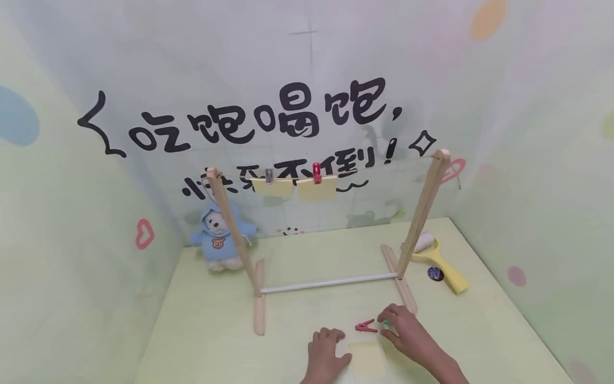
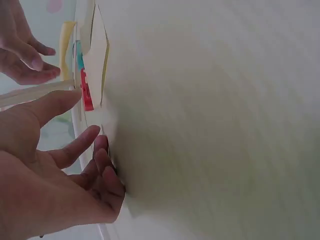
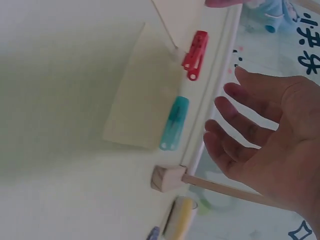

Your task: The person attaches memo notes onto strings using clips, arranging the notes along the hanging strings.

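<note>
A pale yellow sticky note (image 1: 368, 361) lies near the table's front, its edge partly lifted in the right wrist view. My left hand (image 1: 326, 354) rests just left of it with fingers loosely bent, touching the tabletop and holding nothing. Beyond the note lies a red clothespin (image 1: 366, 326). My right hand (image 1: 410, 336) hovers over a teal clothespin (image 3: 174, 123), which it mostly hides in the head view. In the right wrist view the right hand's fingers (image 3: 227, 112) are relaxed and apart from both clothespins.
A wooden frame (image 1: 422, 213) with a white crossbar (image 1: 331, 282) stands behind the hands. On its string, a grey clip (image 1: 269, 176) and a red clip (image 1: 316, 173) hold two yellow notes (image 1: 317, 189). A plush toy (image 1: 220, 242) sits left; a yellow-handled roller (image 1: 451, 272) and dark disc (image 1: 435, 274) lie right.
</note>
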`<act>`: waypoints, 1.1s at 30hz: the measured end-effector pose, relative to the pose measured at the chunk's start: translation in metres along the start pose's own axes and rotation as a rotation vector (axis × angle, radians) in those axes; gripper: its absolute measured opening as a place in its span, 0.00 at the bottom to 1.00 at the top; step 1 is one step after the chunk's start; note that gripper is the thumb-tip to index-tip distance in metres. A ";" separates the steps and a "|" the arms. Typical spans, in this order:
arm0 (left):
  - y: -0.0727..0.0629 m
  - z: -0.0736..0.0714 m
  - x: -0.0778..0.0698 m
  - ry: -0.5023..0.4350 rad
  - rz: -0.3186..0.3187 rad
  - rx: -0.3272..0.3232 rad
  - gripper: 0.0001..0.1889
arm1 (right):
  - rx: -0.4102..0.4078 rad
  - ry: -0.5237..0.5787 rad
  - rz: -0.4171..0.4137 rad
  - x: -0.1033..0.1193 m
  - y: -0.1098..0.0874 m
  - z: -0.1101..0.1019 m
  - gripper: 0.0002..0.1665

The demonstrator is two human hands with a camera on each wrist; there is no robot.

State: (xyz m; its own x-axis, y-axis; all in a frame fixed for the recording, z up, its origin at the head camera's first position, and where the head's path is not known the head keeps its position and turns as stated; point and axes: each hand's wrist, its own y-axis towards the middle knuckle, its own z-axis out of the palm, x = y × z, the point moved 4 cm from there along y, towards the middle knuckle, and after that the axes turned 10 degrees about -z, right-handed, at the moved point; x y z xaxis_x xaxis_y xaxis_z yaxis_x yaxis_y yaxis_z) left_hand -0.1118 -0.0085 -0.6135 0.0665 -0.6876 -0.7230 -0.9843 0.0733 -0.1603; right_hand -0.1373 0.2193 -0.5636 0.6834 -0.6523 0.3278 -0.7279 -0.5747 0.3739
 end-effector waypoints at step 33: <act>-0.018 0.039 -0.005 0.376 -0.023 -0.097 0.21 | -0.153 -0.238 0.020 -0.002 -0.018 0.044 0.33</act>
State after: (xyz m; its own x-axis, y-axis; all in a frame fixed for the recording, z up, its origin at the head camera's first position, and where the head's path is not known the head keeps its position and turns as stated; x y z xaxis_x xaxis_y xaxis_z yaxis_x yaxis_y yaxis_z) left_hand -0.0877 0.0222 -0.6334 0.0423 -0.9062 -0.4206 -0.9954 -0.0017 -0.0963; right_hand -0.1280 0.2098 -0.6090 0.6237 -0.7707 0.1304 -0.7120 -0.4913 0.5017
